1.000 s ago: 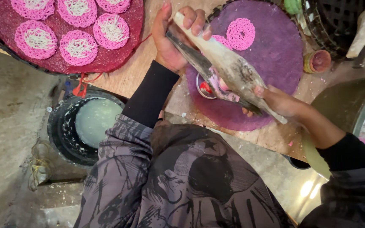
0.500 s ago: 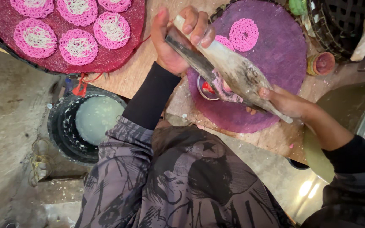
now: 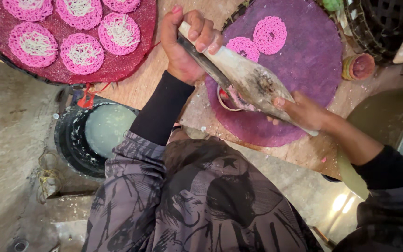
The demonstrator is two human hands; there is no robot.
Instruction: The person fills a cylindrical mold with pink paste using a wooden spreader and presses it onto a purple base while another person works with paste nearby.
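- Head view: my left hand (image 3: 185,44) gripped one end of the wooden press (image 3: 246,79).
- My right hand (image 3: 304,112) clasped its other end.
- Press sat over the purple mat (image 3: 304,60).

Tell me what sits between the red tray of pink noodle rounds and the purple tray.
In the head view, the left hand gripping one end of the wooden press sits between the red tray and the purple tray, over bare wooden tabletop.

Your left hand (image 3: 185,44) is up top, fingers curled tight in a full fist grip, thumb side facing you — black sleeve running back to your body. Your right hand (image 3: 304,112) sits lower, fingers wrapped under, wrist bent — forearm angling off right.
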